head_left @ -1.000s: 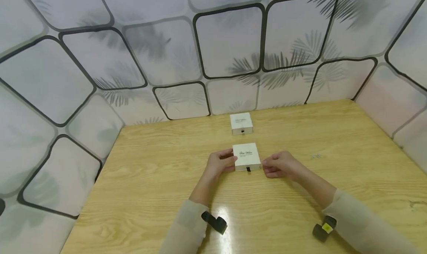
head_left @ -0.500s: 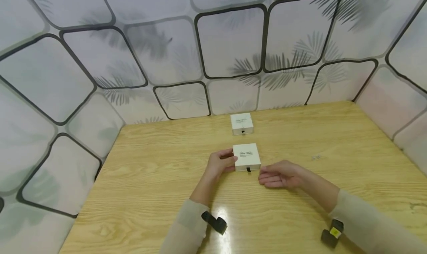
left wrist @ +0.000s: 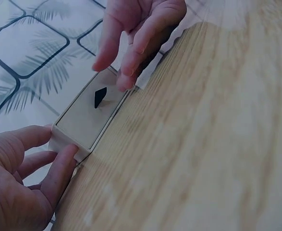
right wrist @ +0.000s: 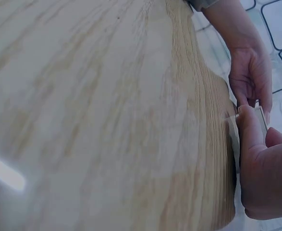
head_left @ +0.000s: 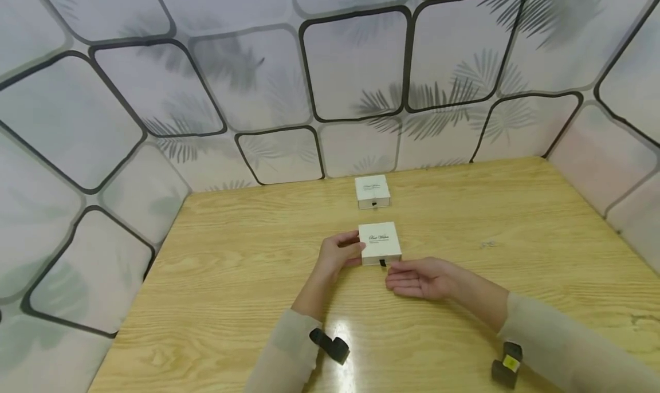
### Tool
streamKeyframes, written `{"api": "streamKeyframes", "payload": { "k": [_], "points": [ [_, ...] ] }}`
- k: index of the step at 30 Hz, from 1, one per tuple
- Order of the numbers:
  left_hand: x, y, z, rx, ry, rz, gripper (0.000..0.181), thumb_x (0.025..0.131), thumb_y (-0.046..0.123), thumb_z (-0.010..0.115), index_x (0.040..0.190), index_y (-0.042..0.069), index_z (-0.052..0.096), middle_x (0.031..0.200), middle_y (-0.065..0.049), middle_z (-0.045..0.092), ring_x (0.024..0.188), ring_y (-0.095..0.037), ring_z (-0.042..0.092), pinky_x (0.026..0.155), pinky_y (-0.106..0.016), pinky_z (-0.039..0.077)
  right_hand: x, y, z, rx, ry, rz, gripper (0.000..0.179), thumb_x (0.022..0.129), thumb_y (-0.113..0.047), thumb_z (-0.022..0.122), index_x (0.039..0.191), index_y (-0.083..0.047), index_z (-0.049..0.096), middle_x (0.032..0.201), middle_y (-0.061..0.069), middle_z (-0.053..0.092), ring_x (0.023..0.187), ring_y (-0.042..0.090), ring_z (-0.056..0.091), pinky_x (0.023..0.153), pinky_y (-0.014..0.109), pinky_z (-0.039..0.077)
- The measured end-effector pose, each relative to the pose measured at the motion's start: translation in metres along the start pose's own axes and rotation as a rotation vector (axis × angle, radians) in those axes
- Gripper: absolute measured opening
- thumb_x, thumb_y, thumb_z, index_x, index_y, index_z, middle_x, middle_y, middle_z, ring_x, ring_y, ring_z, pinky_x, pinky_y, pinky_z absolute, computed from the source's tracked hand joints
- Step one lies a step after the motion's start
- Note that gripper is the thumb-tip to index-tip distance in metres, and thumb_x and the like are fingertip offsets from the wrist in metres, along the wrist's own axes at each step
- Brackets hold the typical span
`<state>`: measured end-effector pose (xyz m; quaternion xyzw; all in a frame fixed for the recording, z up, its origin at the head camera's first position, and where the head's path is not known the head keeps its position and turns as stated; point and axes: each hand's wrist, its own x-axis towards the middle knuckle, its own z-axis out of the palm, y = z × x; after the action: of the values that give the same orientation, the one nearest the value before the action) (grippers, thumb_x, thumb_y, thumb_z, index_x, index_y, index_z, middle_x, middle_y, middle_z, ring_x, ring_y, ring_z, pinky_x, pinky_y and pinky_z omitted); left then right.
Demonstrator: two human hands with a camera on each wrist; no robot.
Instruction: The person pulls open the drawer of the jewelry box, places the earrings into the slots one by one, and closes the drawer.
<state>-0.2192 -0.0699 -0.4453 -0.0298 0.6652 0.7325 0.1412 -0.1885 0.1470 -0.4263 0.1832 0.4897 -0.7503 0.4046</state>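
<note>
A small white drawer-style gift box (head_left: 379, 239) with dark lettering on its lid lies on the wooden table. My left hand (head_left: 336, 252) grips its left side; in the left wrist view thumb and fingers hold the box's end. A black ribbon tab (left wrist: 100, 97) sticks out of the front face. Just in front of that face is my right hand (head_left: 424, 278), palm turned inward and fingers loosely extended, fingertips close to the tab. Nothing shows between its thumb and fingers. In the right wrist view the right hand (right wrist: 268, 173) hides most of the box.
Behind the gripped box stands a second white gift box (head_left: 372, 189), also with a dark tab. Some tiny shiny pieces (head_left: 487, 244) lie on the table to the right. Patterned fabric walls (head_left: 356, 146) rise along the table's back and sides.
My right hand has come from the box's right side down and left to its front, its fingers loosening from a bent pose. The left hand and both boxes stay put.
</note>
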Motion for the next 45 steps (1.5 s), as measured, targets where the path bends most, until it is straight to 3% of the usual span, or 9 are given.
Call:
{"api": "streamKeyframes", "payload": {
  "k": [7, 17, 26, 35, 45],
  "points": [
    [0.000, -0.004, 0.000, -0.010, 0.000, 0.006, 0.047, 0.086, 0.002, 0.066, 0.129, -0.007, 0.052, 0.123, -0.024, 0.056, 0.093, -0.021, 0.064, 0.079, -0.036, 0.058, 0.006, 0.004, 0.011, 0.118, 0.023, 0.022, 0.019, 0.094, -0.011, 0.059, 0.101, 0.007, 0.058, 0.092, 0.022, 0.068, 0.088, 0.028, 0.068, 0.096, 0.039, 0.050],
    [0.002, -0.005, 0.000, -0.036, 0.020, -0.004, 0.046, 0.085, 0.000, 0.066, 0.128, -0.008, 0.052, 0.122, -0.026, 0.057, 0.097, -0.025, 0.064, 0.080, -0.036, 0.058, 0.014, 0.004, 0.027, 0.317, 0.063, 0.018, 0.009, 0.094, -0.003, 0.055, 0.091, 0.003, 0.061, 0.087, 0.020, 0.069, 0.083, 0.027, 0.069, 0.096, 0.036, 0.050],
    [0.003, -0.002, 0.003, -0.034, 0.029, -0.005, 0.045, 0.085, -0.001, 0.066, 0.128, -0.008, 0.053, 0.123, -0.025, 0.057, 0.095, -0.023, 0.064, 0.079, -0.036, 0.058, 0.017, 0.005, 0.033, 0.299, 0.105, -0.009, 0.011, 0.096, -0.001, 0.049, 0.090, 0.002, 0.058, 0.079, 0.017, 0.069, 0.075, 0.023, 0.069, 0.090, 0.033, 0.054],
    [0.005, 0.001, 0.004, 0.006, 0.095, -0.022, 0.046, 0.082, 0.005, 0.071, 0.125, -0.005, 0.057, 0.119, -0.021, 0.059, 0.094, -0.023, 0.065, 0.076, -0.034, 0.059, 0.019, 0.005, 0.033, 0.261, 0.067, -0.039, 0.015, 0.096, -0.002, 0.049, 0.086, 0.000, 0.061, 0.080, 0.015, 0.068, 0.077, 0.021, 0.069, 0.088, 0.032, 0.055],
    [0.005, -0.004, 0.009, 0.004, 0.140, -0.040, 0.044, 0.080, 0.003, 0.073, 0.120, -0.007, 0.059, 0.115, -0.022, 0.062, 0.086, -0.020, 0.065, 0.072, -0.033, 0.060, 0.016, 0.009, 0.034, 0.234, 0.096, -0.046, 0.012, 0.096, -0.001, 0.051, 0.087, 0.000, 0.059, 0.077, 0.015, 0.069, 0.075, 0.021, 0.069, 0.083, 0.032, 0.057]
  ]
}}
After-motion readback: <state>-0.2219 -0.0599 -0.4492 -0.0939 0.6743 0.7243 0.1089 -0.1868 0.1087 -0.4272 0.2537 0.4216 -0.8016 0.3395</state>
